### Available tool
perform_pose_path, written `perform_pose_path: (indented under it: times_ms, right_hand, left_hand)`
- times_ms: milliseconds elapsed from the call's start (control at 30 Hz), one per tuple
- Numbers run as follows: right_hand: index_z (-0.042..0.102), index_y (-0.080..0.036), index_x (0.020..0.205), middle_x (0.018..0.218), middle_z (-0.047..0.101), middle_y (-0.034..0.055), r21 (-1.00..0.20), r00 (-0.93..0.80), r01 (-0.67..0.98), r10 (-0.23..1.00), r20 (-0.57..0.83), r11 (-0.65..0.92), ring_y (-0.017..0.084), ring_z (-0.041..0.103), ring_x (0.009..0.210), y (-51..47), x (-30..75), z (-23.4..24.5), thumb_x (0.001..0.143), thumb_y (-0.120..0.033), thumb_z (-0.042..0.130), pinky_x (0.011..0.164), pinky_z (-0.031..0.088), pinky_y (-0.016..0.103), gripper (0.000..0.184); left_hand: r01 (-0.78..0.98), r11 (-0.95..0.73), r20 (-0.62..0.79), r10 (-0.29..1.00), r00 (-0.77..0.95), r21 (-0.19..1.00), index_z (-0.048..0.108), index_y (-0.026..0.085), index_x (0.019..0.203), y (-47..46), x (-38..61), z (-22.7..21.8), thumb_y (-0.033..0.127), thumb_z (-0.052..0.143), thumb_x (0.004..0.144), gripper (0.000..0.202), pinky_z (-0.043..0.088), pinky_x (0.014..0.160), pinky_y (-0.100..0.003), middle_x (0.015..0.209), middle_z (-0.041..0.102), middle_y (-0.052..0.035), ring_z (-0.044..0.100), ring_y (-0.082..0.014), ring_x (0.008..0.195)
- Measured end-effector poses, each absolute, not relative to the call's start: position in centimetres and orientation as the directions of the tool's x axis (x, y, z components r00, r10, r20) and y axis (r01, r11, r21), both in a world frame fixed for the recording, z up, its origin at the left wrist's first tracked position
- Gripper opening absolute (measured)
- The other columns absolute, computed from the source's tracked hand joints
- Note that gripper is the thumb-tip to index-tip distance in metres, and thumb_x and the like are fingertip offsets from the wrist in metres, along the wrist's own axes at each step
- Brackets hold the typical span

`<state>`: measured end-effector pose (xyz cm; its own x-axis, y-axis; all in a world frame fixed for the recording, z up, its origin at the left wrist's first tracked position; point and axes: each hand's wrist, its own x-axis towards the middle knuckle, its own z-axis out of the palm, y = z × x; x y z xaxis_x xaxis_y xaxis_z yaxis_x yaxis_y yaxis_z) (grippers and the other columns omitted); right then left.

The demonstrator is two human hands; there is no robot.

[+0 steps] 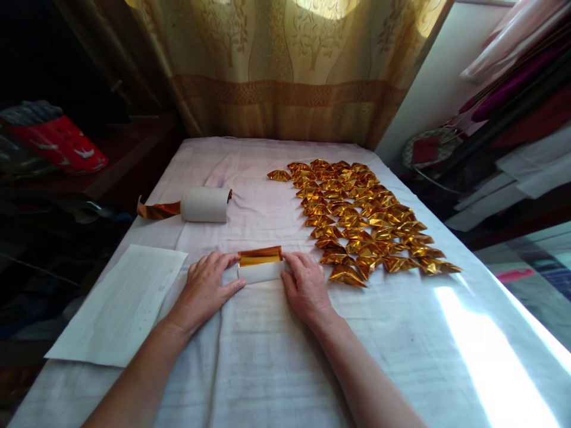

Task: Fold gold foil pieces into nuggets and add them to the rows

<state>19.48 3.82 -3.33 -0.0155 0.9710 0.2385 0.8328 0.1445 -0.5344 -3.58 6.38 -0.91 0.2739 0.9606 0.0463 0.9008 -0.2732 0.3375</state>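
Observation:
A small sheet of gold foil paper lies on the cloth-covered table, gold along its far part and white along its near part, where it looks folded over. My left hand grips its left end between thumb and fingers. At the right end, my right hand pinches the paper the same way. Just beyond my right hand, many folded gold foil ingots sit in rows. Farther off to the left rests a white roll with gold-orange foil showing at both ends.
A printed paper sheet lies flat left of my left forearm. White cloth covers the table, wrinkled in places. A patterned curtain hangs behind it. A red container stands on dark furniture at left; hanging clothes are at right.

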Motion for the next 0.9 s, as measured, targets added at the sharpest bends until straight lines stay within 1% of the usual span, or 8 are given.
perform_pose_path:
  times_ms: [67, 133, 233, 333, 400, 533, 733, 900]
  right_hand:
    - [0.059, -0.021, 0.127, 0.118, 0.065, 0.0105, -0.519, -0.02, 0.84, 0.966, 0.256, 0.155, 0.026, 0.056, 0.108, 3.72, 19.46, -3.36, 0.085, -0.018, 0.057, 0.089, 0.041, 0.039, 0.042]
    - [0.059, -0.02, 0.126, 0.119, 0.064, 0.0116, -0.511, -0.03, 0.843, 0.962, 0.27, 0.169, 0.027, 0.056, 0.108, 3.6, 19.44, -3.25, 0.085, -0.022, 0.06, 0.089, 0.041, 0.04, 0.041]
    - [0.061, -0.02, 0.122, 0.119, 0.064, 0.0116, -0.514, -0.045, 0.837, 0.961, 0.274, 0.186, 0.028, 0.056, 0.108, 3.45, 19.43, -3.01, 0.083, -0.028, 0.066, 0.089, 0.042, 0.041, 0.04]
    - [0.064, -0.021, 0.115, 0.117, 0.064, 0.0098, -0.525, -0.038, 0.83, 0.958, 0.283, 0.188, 0.027, 0.057, 0.108, 3.4, 19.39, -2.89, 0.08, -0.026, 0.068, 0.089, 0.043, 0.041, 0.036]
    - [0.065, -0.021, 0.109, 0.116, 0.065, 0.0091, -0.536, -0.021, 0.823, 0.955, 0.297, 0.185, 0.027, 0.057, 0.108, 3.41, 19.36, -2.92, 0.077, -0.023, 0.069, 0.089, 0.043, 0.041, 0.032]
    - [0.065, -0.021, 0.097, 0.121, 0.062, 0.0099, -0.553, -0.014, 0.805, 0.938, 0.346, 0.216, 0.027, 0.056, 0.112, 3.38, 19.33, -3.13, 0.073, -0.017, 0.071, 0.091, 0.043, 0.041, 0.025]
    - [0.068, -0.023, 0.084, 0.124, 0.061, 0.0083, -0.489, -0.051, 0.824, 0.898, 0.437, 0.285, 0.026, 0.055, 0.112, 3.17, 19.46, -3.11, 0.073, -0.015, 0.071, 0.091, 0.042, 0.04, 0.014]
    - [0.068, -0.025, 0.081, 0.121, 0.064, 0.0054, -0.448, -0.105, 0.817, 0.858, 0.503, 0.363, 0.023, 0.056, 0.112, 3.29, 19.74, -2.9, 0.077, -0.015, 0.067, 0.091, 0.041, 0.036, 0.011]
  left_hand:
    - [0.886, -0.303, 0.064, 0.952, 0.3, 0.352, 0.062, 0.029, 0.115, 6.35, -3.74, -1.09, 0.036, 0.069, 0.079, 0.037, 0.041, 0.092, -0.039, 0.109, 0.063, -0.0018, 0.057, -0.0248, 0.105]
    - [0.875, -0.321, 0.082, 0.946, 0.313, 0.363, 0.064, 0.03, 0.111, 6.27, -3.79, -1.17, 0.036, 0.069, 0.079, 0.033, 0.041, 0.092, -0.04, 0.109, 0.063, -0.0018, 0.058, -0.0247, 0.104]
    - [0.866, -0.329, 0.112, 0.944, 0.31, 0.378, 0.067, 0.029, 0.099, 6.15, -3.72, -1.1, 0.036, 0.071, 0.077, 0.023, 0.042, 0.091, -0.04, 0.104, 0.063, -0.0013, 0.058, -0.0243, 0.101]
    - [0.859, -0.338, 0.13, 0.941, 0.313, 0.385, 0.065, 0.026, 0.084, 6.13, -3.6, -1.0, 0.034, 0.071, 0.076, 0.013, 0.042, 0.09, -0.039, 0.099, 0.063, -0.0011, 0.059, -0.0241, 0.1]
    - [0.852, -0.347, 0.143, 0.938, 0.316, 0.392, 0.065, 0.026, 0.089, 6.16, -3.56, -1.03, 0.032, 0.072, 0.075, 0.016, 0.042, 0.091, -0.039, 0.101, 0.064, -0.0014, 0.059, -0.0243, 0.101]
    - [0.838, -0.373, 0.177, 0.928, 0.329, 0.399, 0.062, 0.028, 0.116, 6.19, -3.61, -1.23, 0.029, 0.072, 0.075, 0.043, 0.042, 0.093, -0.039, 0.109, 0.064, -0.0024, 0.058, -0.0243, 0.106]
    - [0.808, -0.442, 0.203, 0.897, 0.393, 0.39, 0.071, 0.031, 0.102, 6.08, -3.87, -1.53, 0.029, 0.073, 0.076, 0.026, 0.041, 0.092, -0.041, 0.109, 0.063, -0.0024, 0.058, -0.0242, 0.105]
    - [0.767, -0.541, 0.302, 0.838, 0.455, 0.345, 0.074, 0.03, 0.098, 6.01, -3.89, -1.69, 0.031, 0.072, 0.079, 0.019, 0.041, 0.093, -0.042, 0.113, 0.066, -0.0046, 0.059, -0.0247, 0.106]
